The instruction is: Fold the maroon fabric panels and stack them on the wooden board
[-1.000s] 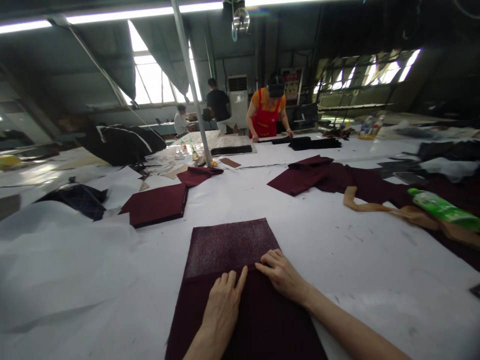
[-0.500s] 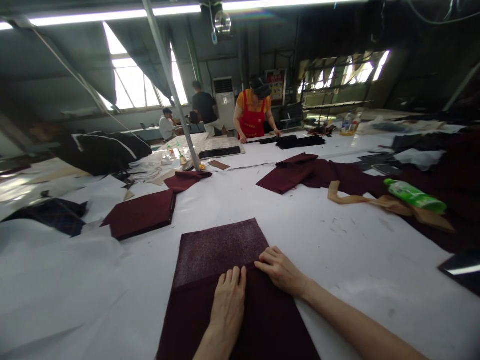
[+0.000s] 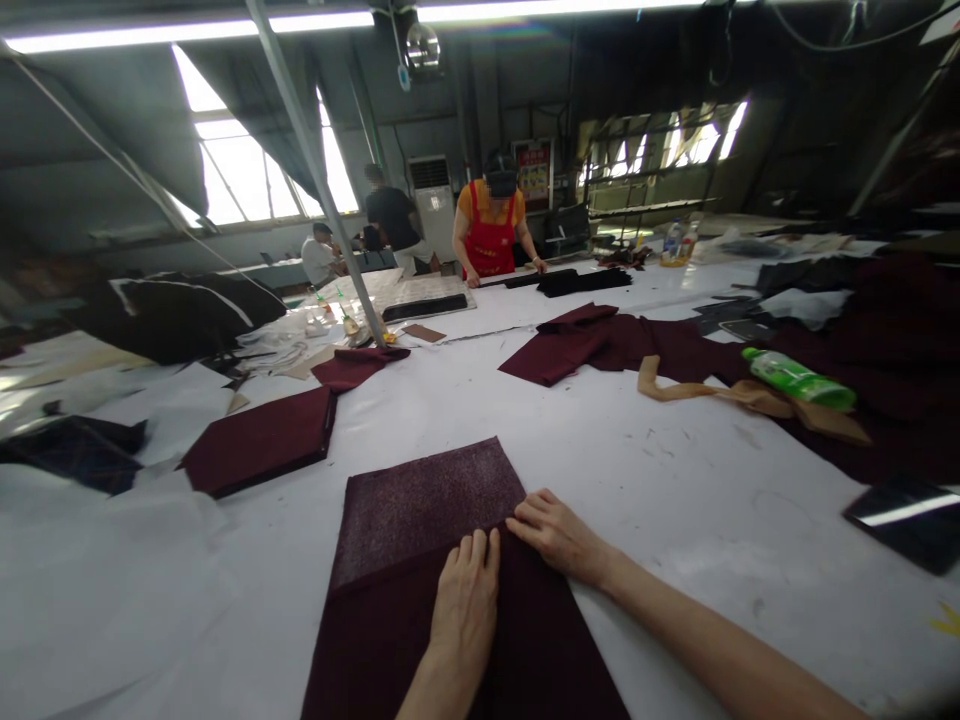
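A maroon fabric panel (image 3: 375,650) lies on the white table in front of me. Its far part is a lighter, speckled maroon strip (image 3: 427,500), and a darker layer with a straight edge covers the near part. My left hand (image 3: 466,610) rests palm down on the dark layer, fingers stretched out side by side with their tips at that edge. Just to its right, my right hand (image 3: 555,535) has its fingers bent and pinched at the same edge, near the panel's right side. What lies under the fingertips is hidden.
A maroon fabric stack (image 3: 259,440) sits to the left, with white sheets (image 3: 97,590) nearer. Right are maroon pieces (image 3: 559,350), a tan strip (image 3: 690,392), a green bottle (image 3: 799,380) and a dark glossy object (image 3: 911,520). Across the table stands a person in a red apron (image 3: 490,235).
The view has turned slightly right, so the surroundings appear shifted left. My left hand has slid slightly right along the edge, closer to my right hand, which keeps its pinch.
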The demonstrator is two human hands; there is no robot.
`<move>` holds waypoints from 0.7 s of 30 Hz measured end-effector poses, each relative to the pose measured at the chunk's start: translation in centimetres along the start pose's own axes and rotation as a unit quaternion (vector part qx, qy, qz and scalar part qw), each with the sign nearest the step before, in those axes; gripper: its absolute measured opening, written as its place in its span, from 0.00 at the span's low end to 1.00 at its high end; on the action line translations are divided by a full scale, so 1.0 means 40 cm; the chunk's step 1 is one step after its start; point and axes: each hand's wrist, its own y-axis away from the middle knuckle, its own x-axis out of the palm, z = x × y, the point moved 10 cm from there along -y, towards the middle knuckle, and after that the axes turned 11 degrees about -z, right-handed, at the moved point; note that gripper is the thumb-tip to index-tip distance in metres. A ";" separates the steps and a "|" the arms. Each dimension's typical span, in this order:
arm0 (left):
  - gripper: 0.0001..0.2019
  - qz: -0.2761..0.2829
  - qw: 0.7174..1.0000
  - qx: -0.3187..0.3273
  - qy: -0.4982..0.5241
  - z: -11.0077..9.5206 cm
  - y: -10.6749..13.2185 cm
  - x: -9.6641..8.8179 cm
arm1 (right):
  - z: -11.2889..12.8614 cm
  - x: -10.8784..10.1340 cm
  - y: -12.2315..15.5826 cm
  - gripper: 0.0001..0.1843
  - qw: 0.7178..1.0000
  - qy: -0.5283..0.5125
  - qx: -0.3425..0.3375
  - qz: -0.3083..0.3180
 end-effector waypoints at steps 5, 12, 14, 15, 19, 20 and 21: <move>0.28 0.007 0.999 0.008 -0.031 -0.022 -0.016 0.002 | 0.000 -0.006 0.007 0.10 1.000 0.020 -0.014 -0.001; 0.27 -0.013 0.999 0.002 -0.038 -0.032 -0.025 0.001 | 0.004 -0.017 0.013 0.09 0.998 0.055 -0.029 0.007; 0.27 -0.016 0.999 0.000 -0.038 -0.030 -0.023 0.002 | -0.005 -0.022 0.024 0.09 0.997 0.066 -0.029 0.011; 0.27 -0.016 0.999 0.000 -0.037 -0.029 -0.022 0.002 | -0.011 -0.026 0.031 0.08 0.997 0.073 -0.027 0.012; 0.27 -0.016 0.999 -0.004 -0.034 -0.029 -0.025 0.005 | -0.042 -0.055 0.040 0.10 0.994 0.108 0.028 0.003; 0.27 -0.013 0.999 -0.005 -0.032 -0.031 -0.028 0.005 | -0.044 -0.064 0.035 0.11 0.993 0.109 0.053 -0.008; 0.26 -0.010 1.000 -0.005 -0.027 -0.032 -0.030 0.004 | -0.040 -0.070 0.028 0.13 0.991 0.102 0.078 -0.019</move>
